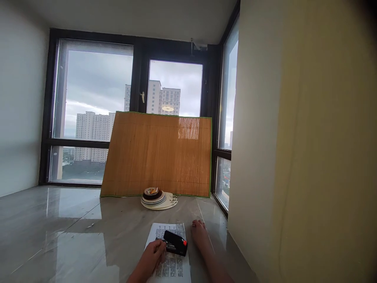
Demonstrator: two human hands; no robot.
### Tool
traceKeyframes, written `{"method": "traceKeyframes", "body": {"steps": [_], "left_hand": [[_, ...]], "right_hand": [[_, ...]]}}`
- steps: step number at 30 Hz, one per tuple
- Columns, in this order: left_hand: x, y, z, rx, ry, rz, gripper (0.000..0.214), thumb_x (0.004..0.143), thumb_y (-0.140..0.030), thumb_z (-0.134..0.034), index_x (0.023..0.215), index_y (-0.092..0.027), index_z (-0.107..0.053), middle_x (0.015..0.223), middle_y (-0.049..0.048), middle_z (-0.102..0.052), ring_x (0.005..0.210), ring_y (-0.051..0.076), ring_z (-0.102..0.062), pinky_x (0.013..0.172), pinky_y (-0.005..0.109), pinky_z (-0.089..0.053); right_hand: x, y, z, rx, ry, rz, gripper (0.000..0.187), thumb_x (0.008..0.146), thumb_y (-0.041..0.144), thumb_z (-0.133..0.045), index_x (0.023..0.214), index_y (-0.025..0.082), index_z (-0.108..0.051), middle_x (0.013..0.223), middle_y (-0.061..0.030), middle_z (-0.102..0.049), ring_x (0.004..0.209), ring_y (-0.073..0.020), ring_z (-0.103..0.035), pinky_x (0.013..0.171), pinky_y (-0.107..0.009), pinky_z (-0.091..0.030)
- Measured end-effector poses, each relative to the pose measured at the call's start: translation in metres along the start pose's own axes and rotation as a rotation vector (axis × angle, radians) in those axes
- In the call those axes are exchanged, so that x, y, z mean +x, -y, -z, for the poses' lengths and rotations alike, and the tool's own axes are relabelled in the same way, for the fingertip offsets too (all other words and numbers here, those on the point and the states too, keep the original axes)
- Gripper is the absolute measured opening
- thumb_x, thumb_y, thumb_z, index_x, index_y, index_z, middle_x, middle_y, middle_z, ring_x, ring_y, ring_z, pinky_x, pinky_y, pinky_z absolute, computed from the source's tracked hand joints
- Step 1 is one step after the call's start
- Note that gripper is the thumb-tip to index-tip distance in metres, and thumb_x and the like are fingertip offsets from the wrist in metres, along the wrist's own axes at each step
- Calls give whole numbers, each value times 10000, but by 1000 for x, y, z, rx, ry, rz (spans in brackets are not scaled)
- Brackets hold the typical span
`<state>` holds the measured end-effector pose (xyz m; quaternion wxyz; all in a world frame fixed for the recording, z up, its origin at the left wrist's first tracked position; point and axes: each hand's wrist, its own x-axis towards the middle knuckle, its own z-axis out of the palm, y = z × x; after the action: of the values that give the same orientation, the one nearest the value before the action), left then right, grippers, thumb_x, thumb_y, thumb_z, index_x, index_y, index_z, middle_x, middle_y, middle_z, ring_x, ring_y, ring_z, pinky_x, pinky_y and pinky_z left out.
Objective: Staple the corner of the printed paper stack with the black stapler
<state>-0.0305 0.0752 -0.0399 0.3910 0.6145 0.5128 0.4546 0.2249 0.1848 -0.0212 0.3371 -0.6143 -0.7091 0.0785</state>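
A black stapler (176,243) with a red spot at its right end lies over printed paper sheets (171,269). Its upper arm is raised from the base at the left, and some metal shows between. My left hand (153,253) pinches at the stapler's left end, thumb and fingers pressed together; any smaller item between the fingertips is hidden. To the right of the paper, my right hand (199,230) rests on the glossy surface with its fingers curled in. What those fingers may hold cannot be made out.
Beyond the paper, a stack of plates (156,202) stands on the grey tiled surface (123,232). A bamboo mat (156,153) with green edging leans against the windows (97,98). On the right rises a wall (259,137). A small white scrap (90,225) lies left.
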Motion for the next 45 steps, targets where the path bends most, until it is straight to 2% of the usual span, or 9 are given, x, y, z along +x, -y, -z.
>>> {"method": "traceKeyframes", "body": {"steps": [4, 11, 14, 18, 22, 29, 32, 38, 45], "left_hand": [[-2, -7, 1, -21, -4, 3, 850, 733, -1066, -428, 765, -224, -543, 527, -2, -584, 375, 113, -344, 454, 276, -241], [-23, -30, -3, 49, -205, -232, 689, 932, -856, -449, 656, -232, -545, 494, -1, -505, 490, 165, -467, 587, 304, -404], [-22, -36, 20, 182, -397, -282, 610, 1014, -716, -422, 647, -239, -521, 511, -3, -499, 508, 176, -495, 584, 305, -397], [8, -30, 81, 593, -620, -196, 450, 1080, -459, -355, 804, -212, -609, 688, 33, -648, 652, 205, -625, 670, 301, -465], [49, -10, 123, 986, -521, -74, 278, 987, -195, -458, 1095, -140, -708, 1187, 192, -743, 1120, 307, -706, 965, 429, -544], [86, 24, 121, 1118, -262, -27, 565, 987, -82, -367, 1495, -126, -613, 1648, 216, -514, 1575, 329, -438, 1219, 566, -411], [91, 28, 121, 1153, -217, 15, 546, 1022, -112, -332, 1485, -96, -620, 1603, 240, -556, 1528, 345, -497, 1195, 578, -436], [68, 23, 115, 1180, -208, -1, 395, 1051, -164, -374, 1210, -129, -735, 1311, 182, -733, 1214, 286, -679, 1059, 420, -512], [23, 24, 100, 1169, -269, -18, 341, 1063, -129, -369, 1188, -139, -686, 1173, 155, -730, 1084, 276, -687, 954, 392, -521]], "right_hand": [[-16, 1, 2, -41, 37, -109, 428, 916, 60, -445, 1228, 153, -722, 1248, -180, -737, 1198, -270, -708, 991, -328, -515], [-47, 9, 10, -183, 127, 43, 369, 1009, 130, -412, 1187, 118, -735, 1253, -199, -730, 1223, -300, -689, 1025, -364, -478], [-47, 10, 15, -188, 148, 34, 340, 1026, 161, -422, 1153, 141, -738, 1243, -175, -733, 1216, -275, -686, 1025, -338, -470], [-46, 10, 18, -184, 149, 35, 314, 1026, 160, -438, 1102, 153, -743, 1210, -160, -740, 1194, -284, -688, 1016, -343, -464], [-47, 10, 18, -168, 137, 32, 295, 1011, 148, -460, 991, 153, -755, 1156, -162, -742, 1149, -296, -698, 1004, -363, -465], [-47, 8, 17, -127, 104, 37, 267, 996, 143, -497, 964, 160, -761, 1131, -152, -750, 1135, -287, -689, 986, -358, -467], [-47, 8, 17, -114, 97, 38, 270, 999, 159, -495, 948, 170, -760, 1109, -145, -752, 1121, -286, -685, 972, -364, -471], [-46, 8, 18, -98, 111, 20, 247, 986, 151, -507, 926, 177, -745, 1094, -131, -749, 1130, -267, -679, 1000, -355, -453], [-41, 17, 20, -130, 97, 47, 298, 1028, 207, -489, 1224, 179, -711, 1296, -184, -688, 1221, -314, -660, 1011, -418, -475]]}}
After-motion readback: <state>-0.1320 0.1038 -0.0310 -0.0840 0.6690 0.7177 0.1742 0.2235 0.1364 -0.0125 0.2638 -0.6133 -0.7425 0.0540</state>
